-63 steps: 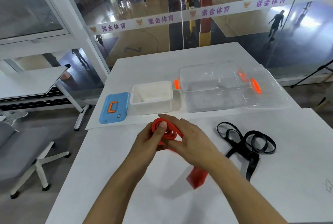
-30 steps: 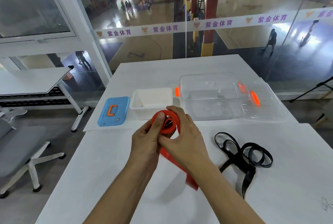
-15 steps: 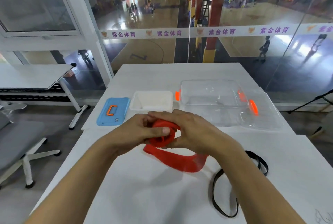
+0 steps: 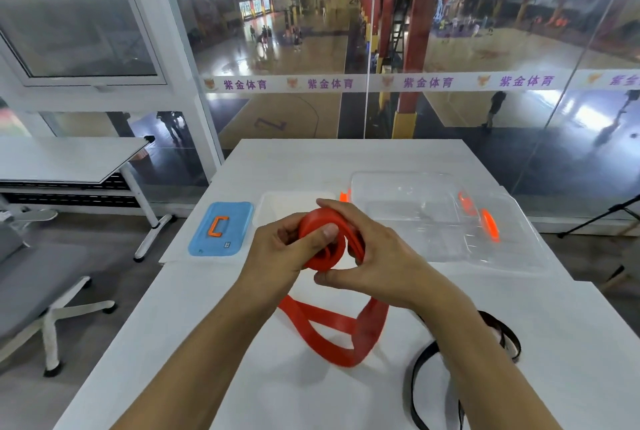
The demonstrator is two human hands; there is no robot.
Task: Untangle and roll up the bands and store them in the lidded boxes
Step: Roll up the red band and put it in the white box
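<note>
A flat red rubber resistance band (image 4: 332, 332) is partly wound into a tight coil, held up above the white table (image 4: 214, 353) between both hands, in front of the boxes. The left hand (image 4: 280, 253) grips the coil from the left side, its thumb pressed on the front face of the roll and its fingers curled behind. The right hand (image 4: 377, 256) wraps over the coil from the right, fingers arched across the top and thumb tucked beneath, closed on the band. The unrolled remainder of the red band hangs from under the right hand and lies in a loose twisted loop on the table just below the wrists.

Near the right forearm, a thin black rubber band (image 4: 420, 381) lies in open loops on the table, partly hidden by the arm.

Beyond the hands, an open white plastic box (image 4: 277, 204) stands on the table, largely hidden behind the coil. Just to its left lies a blue rectangular lid with an orange clasp (image 4: 221, 228). To the right stands a large clear plastic box (image 4: 408, 201) with orange latches, and its clear lid (image 4: 505, 242) rests tilted against the right side of it.

Behind the table a glass wall (image 4: 450, 111) looks down onto a sports hall
</note>
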